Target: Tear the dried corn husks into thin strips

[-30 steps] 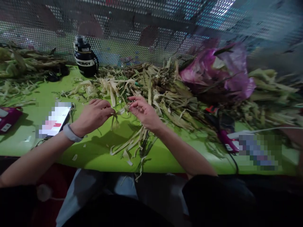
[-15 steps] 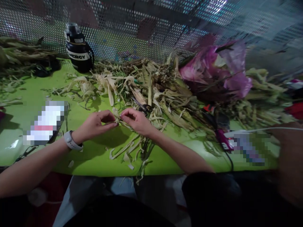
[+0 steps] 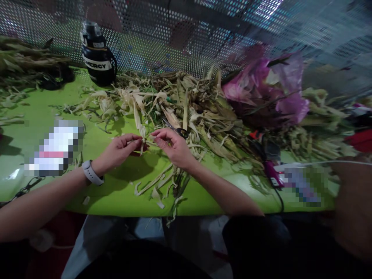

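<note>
My left hand (image 3: 117, 151) and my right hand (image 3: 173, 147) meet over the green table (image 3: 116, 193), each pinching one end of a thin pale husk strip (image 3: 144, 140) held between them. A white watch band circles my left wrist. Just beyond my right hand, black-handled scissors (image 3: 178, 131) lie at the edge of a big heap of dry husks and leaves (image 3: 197, 112). Loose husk strips (image 3: 162, 186) lie on the table under my hands and hang over its near edge.
A black jug (image 3: 97, 54) stands at the back left against a perforated metal screen. Pink plastic bags (image 3: 267, 89) sit on the heap at right. A phone (image 3: 55, 149) lies left of my hands. More husks pile at far left (image 3: 26, 66). Another person's arm (image 3: 353, 209) shows at right.
My hands dropped to the table together, then lifted slightly, and now pinch the strip with fingertips a little further apart. The view shifted slightly.
</note>
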A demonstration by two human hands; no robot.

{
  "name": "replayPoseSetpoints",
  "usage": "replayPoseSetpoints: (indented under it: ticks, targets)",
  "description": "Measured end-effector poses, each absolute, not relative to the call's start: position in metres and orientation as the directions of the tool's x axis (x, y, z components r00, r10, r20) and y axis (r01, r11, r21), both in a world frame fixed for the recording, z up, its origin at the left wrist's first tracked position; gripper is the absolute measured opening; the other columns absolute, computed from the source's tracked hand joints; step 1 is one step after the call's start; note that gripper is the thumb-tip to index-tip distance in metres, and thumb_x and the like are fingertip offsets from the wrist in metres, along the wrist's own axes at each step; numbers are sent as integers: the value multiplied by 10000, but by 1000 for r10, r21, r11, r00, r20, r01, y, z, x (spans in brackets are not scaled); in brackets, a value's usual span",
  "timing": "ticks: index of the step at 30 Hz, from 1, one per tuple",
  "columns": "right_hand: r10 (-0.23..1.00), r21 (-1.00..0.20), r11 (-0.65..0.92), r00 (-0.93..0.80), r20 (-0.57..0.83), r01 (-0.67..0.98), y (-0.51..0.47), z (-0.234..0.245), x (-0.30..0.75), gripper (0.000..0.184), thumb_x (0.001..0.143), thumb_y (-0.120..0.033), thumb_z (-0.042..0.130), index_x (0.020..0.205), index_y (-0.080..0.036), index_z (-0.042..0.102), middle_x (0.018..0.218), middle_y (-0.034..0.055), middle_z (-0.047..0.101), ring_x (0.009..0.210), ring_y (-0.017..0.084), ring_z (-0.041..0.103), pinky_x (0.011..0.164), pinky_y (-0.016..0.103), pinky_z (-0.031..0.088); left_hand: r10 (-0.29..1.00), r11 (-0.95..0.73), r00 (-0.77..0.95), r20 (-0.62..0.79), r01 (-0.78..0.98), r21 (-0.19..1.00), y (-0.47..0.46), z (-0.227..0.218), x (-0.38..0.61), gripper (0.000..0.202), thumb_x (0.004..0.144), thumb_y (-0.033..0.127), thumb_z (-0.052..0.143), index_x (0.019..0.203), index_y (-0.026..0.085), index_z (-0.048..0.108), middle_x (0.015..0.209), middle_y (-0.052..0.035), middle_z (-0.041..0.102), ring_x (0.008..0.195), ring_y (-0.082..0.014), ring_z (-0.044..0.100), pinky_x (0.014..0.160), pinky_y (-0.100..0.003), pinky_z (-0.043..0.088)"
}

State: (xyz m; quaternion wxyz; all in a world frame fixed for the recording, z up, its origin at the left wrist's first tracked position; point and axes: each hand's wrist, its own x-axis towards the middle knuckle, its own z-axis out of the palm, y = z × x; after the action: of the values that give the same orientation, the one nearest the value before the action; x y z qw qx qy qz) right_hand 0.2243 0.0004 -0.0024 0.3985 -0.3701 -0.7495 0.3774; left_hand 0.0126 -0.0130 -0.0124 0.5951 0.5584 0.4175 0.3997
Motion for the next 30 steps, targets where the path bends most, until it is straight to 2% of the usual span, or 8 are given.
replayPoseSetpoints:
  ticks: [3, 6, 9, 14, 19, 23, 26, 30]
  targets:
    - [813, -766, 532, -471, 343, 360, -3, 1, 225, 244, 945, -419, 541, 851, -199, 592, 1196, 104, 630, 1131, 218, 577, 996, 436, 436, 955, 40, 295, -26, -40, 998, -13, -18, 14, 357, 820, 425, 685, 1055, 157, 673, 922, -73, 755, 883, -186, 726, 779, -356, 626]
    - [800, -716, 556, -506, 322, 422, -1, 0, 225, 290, 952, -448, 515, 828, -198, 590, 1091, 100, 641, 1044, 219, 587, 927, 418, 457, 948, 47, 317, -26, -60, 997, -14, -19, 13, 314, 841, 414, 663, 1039, 172, 684, 977, -67, 749, 940, -196, 718, 790, -362, 630]
    - [808, -747, 540, -490, 328, 389, 3, -2, 226, 316, 945, -480, 515, 824, -195, 582, 916, 66, 619, 906, 191, 579, 861, 368, 461, 938, 91, 341, -55, -92, 992, -14, -17, 13, 309, 843, 409, 662, 1034, 167, 682, 1012, -84, 743, 978, -217, 711, 811, -387, 629]
    - [822, -832, 463, -499, 275, 305, 6, -1, 228, 325, 926, -501, 540, 838, -191, 577, 898, 53, 601, 883, 176, 569, 857, 346, 453, 925, 187, 362, -114, -175, 967, -13, -14, 9, 255, 829, 342, 684, 1008, 162, 679, 999, -87, 738, 996, -245, 702, 806, -400, 624]
    - [859, -911, 334, -475, 190, 240, 5, 0, 228, 348, 902, -534, 563, 882, -187, 581, 878, 34, 592, 845, 158, 562, 822, 322, 460, 901, 245, 412, -138, -220, 944, -12, -12, 6, 174, 812, 252, 669, 956, 156, 685, 934, -65, 750, 936, -217, 712, 796, -333, 600]
    - [830, -892, 385, -510, 224, 236, 6, -1, 229, 332, 913, -521, 553, 873, -192, 580, 886, 36, 589, 862, 161, 562, 835, 326, 458, 888, 328, 419, -191, -283, 901, -12, -12, 10, 241, 781, 363, 696, 874, 141, 681, 833, -65, 737, 832, -228, 725, 739, -341, 601]
    - [792, -853, 461, -546, 273, 243, 7, -3, 228, 333, 920, -516, 542, 849, -193, 579, 910, 49, 592, 904, 172, 569, 869, 340, 455, 915, 258, 369, -160, -233, 937, -14, -15, 11, 302, 778, 399, 742, 942, 149, 697, 849, -51, 734, 775, -181, 712, 729, -303, 592]
    - [796, -847, 460, -547, 260, 267, 8, -5, 227, 328, 929, -508, 529, 859, -190, 571, 909, 50, 593, 886, 168, 572, 850, 340, 465, 936, 163, 335, -108, -140, 977, -15, -16, 11, 318, 800, 386, 739, 1031, 170, 696, 930, -47, 722, 849, -154, 682, 729, -262, 586]
